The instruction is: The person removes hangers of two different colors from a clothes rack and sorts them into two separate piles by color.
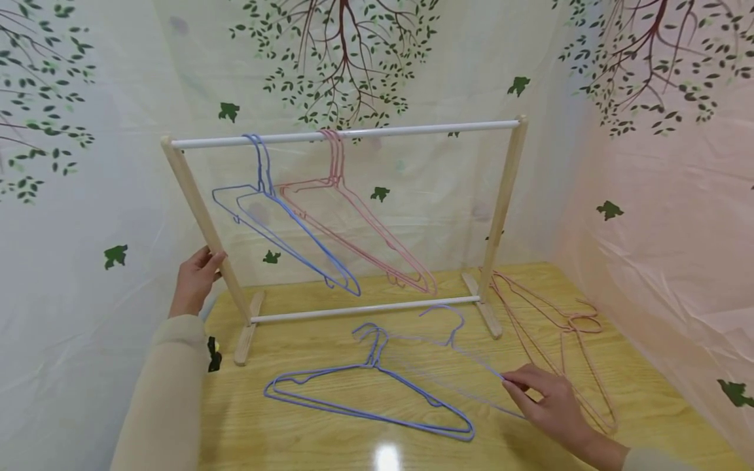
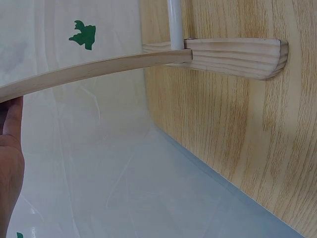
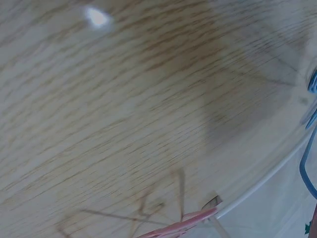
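My left hand [image 1: 197, 281] grips the left wooden post [image 1: 203, 219] of a small clothes rack, at about its lower half. In the left wrist view only part of that hand [image 2: 11, 158] shows at the left edge. My right hand [image 1: 548, 405] pinches one arm of a blue wire hanger [image 1: 478, 361], whose hook points up and left; it is partly blurred. Below and left of it, overlapping blue hangers [image 1: 373, 364] lie on the table. From the rack's white top rail [image 1: 412, 131] hang two blue hangers [image 1: 262, 188] and several pink hangers [image 1: 336, 180].
Pink hangers [image 1: 574, 324] lie on the wood-grain table [image 1: 330, 451] at the right, beside the rack's right foot [image 1: 483, 307]. A small black object [image 1: 214, 354] is near the left table edge. Behind stands a pale sheet [image 1: 448, 209] printed with leaves and branches.
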A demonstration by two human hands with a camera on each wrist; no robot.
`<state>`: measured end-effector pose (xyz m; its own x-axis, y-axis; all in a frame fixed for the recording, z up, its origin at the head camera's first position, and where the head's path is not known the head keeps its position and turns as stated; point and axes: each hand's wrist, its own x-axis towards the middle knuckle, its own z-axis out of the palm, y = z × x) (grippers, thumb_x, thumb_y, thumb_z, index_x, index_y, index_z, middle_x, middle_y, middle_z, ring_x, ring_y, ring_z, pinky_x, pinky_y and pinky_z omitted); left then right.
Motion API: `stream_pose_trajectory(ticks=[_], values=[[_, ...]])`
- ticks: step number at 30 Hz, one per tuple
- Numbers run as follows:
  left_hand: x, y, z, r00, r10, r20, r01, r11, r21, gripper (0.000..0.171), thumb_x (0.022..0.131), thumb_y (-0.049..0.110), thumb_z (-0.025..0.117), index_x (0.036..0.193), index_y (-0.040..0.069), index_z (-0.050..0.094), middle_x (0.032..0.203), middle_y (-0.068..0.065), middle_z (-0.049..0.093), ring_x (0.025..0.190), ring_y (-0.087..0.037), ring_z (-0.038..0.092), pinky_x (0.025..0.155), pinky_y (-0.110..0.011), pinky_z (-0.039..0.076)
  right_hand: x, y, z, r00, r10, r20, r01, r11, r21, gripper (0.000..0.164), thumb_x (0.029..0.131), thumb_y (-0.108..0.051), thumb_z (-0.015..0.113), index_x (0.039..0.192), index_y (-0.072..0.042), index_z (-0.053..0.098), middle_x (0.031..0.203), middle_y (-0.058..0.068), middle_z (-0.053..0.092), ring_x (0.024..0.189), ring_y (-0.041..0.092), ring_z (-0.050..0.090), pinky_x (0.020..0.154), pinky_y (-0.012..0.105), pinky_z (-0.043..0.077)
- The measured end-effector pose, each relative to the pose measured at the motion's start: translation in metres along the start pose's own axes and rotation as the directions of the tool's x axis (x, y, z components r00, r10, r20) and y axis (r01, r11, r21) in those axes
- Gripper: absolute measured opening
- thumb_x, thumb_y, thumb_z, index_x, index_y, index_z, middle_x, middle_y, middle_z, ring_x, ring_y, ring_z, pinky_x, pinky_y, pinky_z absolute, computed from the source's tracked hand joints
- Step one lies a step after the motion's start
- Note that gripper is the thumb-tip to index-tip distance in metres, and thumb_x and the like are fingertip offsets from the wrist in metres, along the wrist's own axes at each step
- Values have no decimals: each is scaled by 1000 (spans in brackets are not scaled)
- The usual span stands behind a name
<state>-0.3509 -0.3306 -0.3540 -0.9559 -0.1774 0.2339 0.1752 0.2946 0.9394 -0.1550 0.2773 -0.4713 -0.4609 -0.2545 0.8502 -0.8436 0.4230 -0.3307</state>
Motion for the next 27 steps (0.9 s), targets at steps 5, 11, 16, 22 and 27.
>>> stream_pose_trajectory(ticks=[5, 11, 16, 22, 27], values=[[4, -7, 0, 1000, -9, -8, 9, 1000, 29, 60, 102, 37, 54, 152, 6, 39, 129, -5, 56, 103, -1, 56, 102, -33, 50, 9, -13, 15, 1000, -14, 25, 12, 997, 73, 38, 64, 25, 74, 91, -1, 75, 78, -1, 66, 59, 7, 60, 52, 12, 52], [3, -6, 0, 1000, -18, -8, 18, 1000, 25, 59, 103, 36, 54, 152, 7, 39, 124, 1, 57, 102, 0, 55, 106, -40, 47, -2, -6, 39, 994, 24, 111, -42, 985, 168, 43, 65, 29, 73, 97, 0, 74, 81, -1, 66, 62, 10, 62, 55, 14, 54], [3, -6, 1, 1000, -9, 0, 9, 1000, 26, 60, 103, 37, 53, 153, 6, 38, 128, -6, 55, 102, 0, 55, 106, -43, 46, -1, -14, 58, 985, 35, 171, -74, 971, 226, 38, 72, 25, 72, 100, 0, 74, 84, 1, 67, 65, 12, 64, 57, 16, 56], [3, -4, 1, 1000, -21, 3, 21, 1000, 17, 60, 102, 36, 54, 153, 7, 38, 122, 4, 57, 104, -1, 55, 106, -40, 46, 3, -26, 80, 980, 40, 195, -92, 960, 265, 31, 77, 21, 72, 99, -1, 74, 83, 3, 68, 68, 9, 64, 56, 17, 56], [3, -5, 1, 999, -32, -3, 32, 999, 6, 60, 102, 36, 56, 152, 7, 40, 119, 6, 57, 102, -1, 55, 106, -41, 47, 9, -33, 97, 980, 33, 194, -91, 949, 300, 28, 79, 20, 71, 98, 0, 74, 81, 4, 67, 67, 9, 64, 55, 17, 57]])
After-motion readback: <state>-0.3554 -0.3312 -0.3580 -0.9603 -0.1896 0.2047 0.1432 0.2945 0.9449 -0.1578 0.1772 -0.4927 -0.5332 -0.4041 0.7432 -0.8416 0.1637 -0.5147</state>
